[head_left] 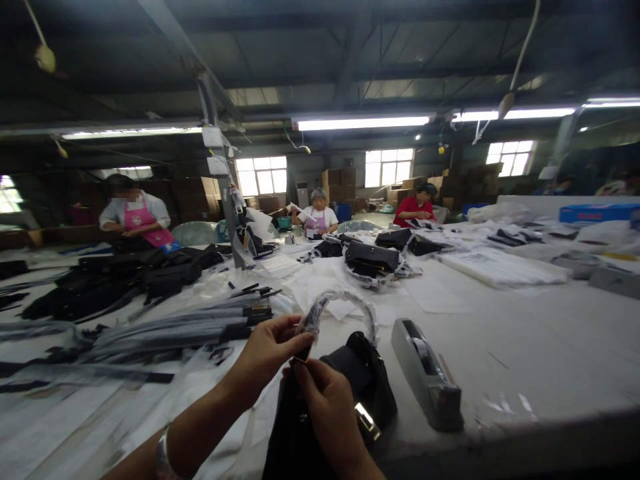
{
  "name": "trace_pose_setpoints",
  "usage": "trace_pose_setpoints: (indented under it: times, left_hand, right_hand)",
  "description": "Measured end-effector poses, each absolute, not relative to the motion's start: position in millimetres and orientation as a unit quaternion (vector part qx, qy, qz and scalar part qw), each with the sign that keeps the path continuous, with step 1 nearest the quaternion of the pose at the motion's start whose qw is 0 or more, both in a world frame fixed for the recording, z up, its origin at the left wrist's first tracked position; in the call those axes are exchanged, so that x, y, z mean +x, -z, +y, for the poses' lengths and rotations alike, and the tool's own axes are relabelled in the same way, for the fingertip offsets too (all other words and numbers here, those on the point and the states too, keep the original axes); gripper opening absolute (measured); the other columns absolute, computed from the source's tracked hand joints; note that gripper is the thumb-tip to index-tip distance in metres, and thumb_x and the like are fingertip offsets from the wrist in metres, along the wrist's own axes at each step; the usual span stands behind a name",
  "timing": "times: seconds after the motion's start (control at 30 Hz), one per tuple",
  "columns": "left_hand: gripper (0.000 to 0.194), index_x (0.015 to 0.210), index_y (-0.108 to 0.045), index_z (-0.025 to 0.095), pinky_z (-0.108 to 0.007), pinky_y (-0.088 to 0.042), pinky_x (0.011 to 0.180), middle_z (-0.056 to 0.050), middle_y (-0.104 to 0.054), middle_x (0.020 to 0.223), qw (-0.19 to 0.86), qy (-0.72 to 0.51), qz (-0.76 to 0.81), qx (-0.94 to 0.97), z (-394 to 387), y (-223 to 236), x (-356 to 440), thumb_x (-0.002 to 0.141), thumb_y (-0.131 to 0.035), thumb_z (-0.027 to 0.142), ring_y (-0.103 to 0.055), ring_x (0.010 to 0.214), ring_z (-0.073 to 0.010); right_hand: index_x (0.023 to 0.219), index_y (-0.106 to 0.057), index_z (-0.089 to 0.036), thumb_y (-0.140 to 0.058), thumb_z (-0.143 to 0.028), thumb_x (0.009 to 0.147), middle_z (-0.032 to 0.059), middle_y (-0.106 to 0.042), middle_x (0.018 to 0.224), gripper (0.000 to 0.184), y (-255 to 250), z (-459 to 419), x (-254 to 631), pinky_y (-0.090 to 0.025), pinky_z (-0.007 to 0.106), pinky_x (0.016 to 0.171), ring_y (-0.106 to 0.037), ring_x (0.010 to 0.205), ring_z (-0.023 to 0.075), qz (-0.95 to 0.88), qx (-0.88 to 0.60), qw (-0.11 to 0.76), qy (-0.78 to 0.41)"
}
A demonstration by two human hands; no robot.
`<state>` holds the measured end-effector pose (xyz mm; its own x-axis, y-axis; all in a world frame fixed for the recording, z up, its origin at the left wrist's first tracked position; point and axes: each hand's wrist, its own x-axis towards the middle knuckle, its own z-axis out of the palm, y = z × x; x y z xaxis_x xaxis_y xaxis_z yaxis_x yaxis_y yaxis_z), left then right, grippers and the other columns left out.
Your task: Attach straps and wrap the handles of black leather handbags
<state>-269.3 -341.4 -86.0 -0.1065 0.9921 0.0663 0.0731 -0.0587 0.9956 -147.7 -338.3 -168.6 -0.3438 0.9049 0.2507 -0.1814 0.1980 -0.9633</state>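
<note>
A black handbag with a shiny gold-coloured clasp stands at the near edge of the table. Its handle, wrapped in clear plastic, arches above it. My left hand pinches the wrapped handle near its left end, beside a metal ring. Just below, my right hand is closed at the handle's joint with the bag, thumb and fingers on the black strap end. Its fingertips are partly hidden. To the right of the bag sits a grey tape dispenser.
Plastic-wrapped black straps lie in a heap on the left, with a pile of black bags behind. Further back is another black bag. White sheets are stacked at right. Several people work across the table; a post rises left of centre.
</note>
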Motion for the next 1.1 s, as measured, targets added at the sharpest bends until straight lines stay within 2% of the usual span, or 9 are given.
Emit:
trace_pose_setpoints:
  times: [0.13,0.33,0.47,0.53,0.67,0.83,0.9,1.0,1.1]
  left_hand:
    - [0.035,0.104,-0.073,0.016,-0.023,-0.046,0.067,-0.005,-0.076,0.086,0.449,-0.507,0.521,0.520,-350,99,-273,0.072,-0.080,0.031,-0.067,0.083,-0.0206]
    - [0.034,0.104,-0.074,0.015,-0.022,-0.044,0.062,-0.006,-0.076,0.086,0.443,-0.490,0.522,0.540,-357,112,-284,0.076,-0.077,0.035,-0.065,0.078,-0.0186]
    - [0.057,0.133,-0.057,0.022,-0.026,-0.048,0.072,-0.007,-0.073,0.106,0.487,-0.484,0.489,0.539,-353,102,-291,0.081,-0.072,0.042,-0.065,0.094,-0.0223]
    - [0.059,0.137,-0.052,0.024,-0.029,-0.049,0.081,-0.008,-0.071,0.113,0.501,-0.491,0.468,0.537,-349,95,-293,0.084,-0.068,0.045,-0.064,0.103,-0.0242]
    - [0.052,0.125,-0.062,0.016,-0.029,-0.051,0.076,-0.009,-0.076,0.095,0.513,-0.484,0.489,0.513,-342,91,-291,0.080,-0.073,0.041,-0.069,0.088,-0.0223]
    - [0.051,0.116,-0.066,0.017,-0.025,-0.051,0.066,-0.006,-0.076,0.084,0.492,-0.504,0.524,0.478,-339,94,-285,0.073,-0.079,0.040,-0.068,0.081,-0.0206]
    - [0.039,0.098,-0.071,0.014,-0.022,-0.048,0.059,-0.006,-0.074,0.078,0.483,-0.483,0.530,0.502,-339,96,-283,0.076,-0.074,0.046,-0.067,0.074,-0.0188]
    - [0.045,0.078,-0.072,0.011,-0.019,-0.039,0.044,-0.008,-0.072,0.076,0.473,-0.450,0.538,0.534,-341,100,-284,0.081,-0.065,0.055,-0.060,0.059,-0.0147]
    - [0.049,0.090,-0.074,0.012,-0.023,-0.048,0.056,-0.010,-0.074,0.086,0.480,-0.469,0.518,0.530,-345,102,-287,0.086,-0.057,0.058,-0.065,0.070,-0.0178]
  right_hand:
    - [0.093,-0.076,-0.016,-0.055,-0.048,0.091,0.0055,-0.074,0.077,0.039,171,-340,-147,-0.045,0.025,0.062,-0.065,0.070,0.0196,-0.606,-0.314,0.493,-0.540]
    - [0.097,-0.075,-0.016,-0.055,-0.048,0.091,0.0057,-0.074,0.081,0.039,173,-340,-149,-0.047,0.025,0.066,-0.064,0.075,0.0203,-0.593,-0.291,0.502,-0.559]
    - [0.099,-0.075,-0.017,-0.056,-0.047,0.091,0.0061,-0.075,0.082,0.037,173,-342,-150,-0.049,0.026,0.068,-0.066,0.074,0.0209,-0.600,-0.282,0.501,-0.556]
    - [0.098,-0.076,-0.017,-0.057,-0.047,0.090,0.0062,-0.075,0.080,0.037,170,-343,-150,-0.049,0.026,0.066,-0.067,0.074,0.0216,-0.606,-0.289,0.503,-0.543]
    - [0.095,-0.078,-0.018,-0.057,-0.046,0.090,0.0047,-0.075,0.076,0.035,166,-343,-149,-0.045,0.024,0.062,-0.067,0.071,0.0203,-0.635,-0.307,0.498,-0.505]
    - [0.089,-0.077,-0.017,-0.054,-0.044,0.092,0.0040,-0.074,0.071,0.036,167,-340,-148,-0.042,0.024,0.059,-0.066,0.066,0.0189,-0.660,-0.306,0.487,-0.483]
    - [0.086,-0.076,-0.016,-0.054,-0.043,0.092,0.0042,-0.074,0.072,0.036,168,-340,-148,-0.042,0.024,0.059,-0.066,0.066,0.0187,-0.667,-0.304,0.485,-0.477]
    - [0.084,-0.074,-0.017,-0.053,-0.041,0.093,0.0044,-0.075,0.076,0.034,168,-342,-148,-0.042,0.023,0.061,-0.067,0.067,0.0181,-0.668,-0.302,0.486,-0.476]
    - [0.086,-0.074,-0.017,-0.053,-0.042,0.093,0.0053,-0.075,0.078,0.033,166,-342,-146,-0.044,0.024,0.064,-0.068,0.070,0.0194,-0.652,-0.301,0.496,-0.489]
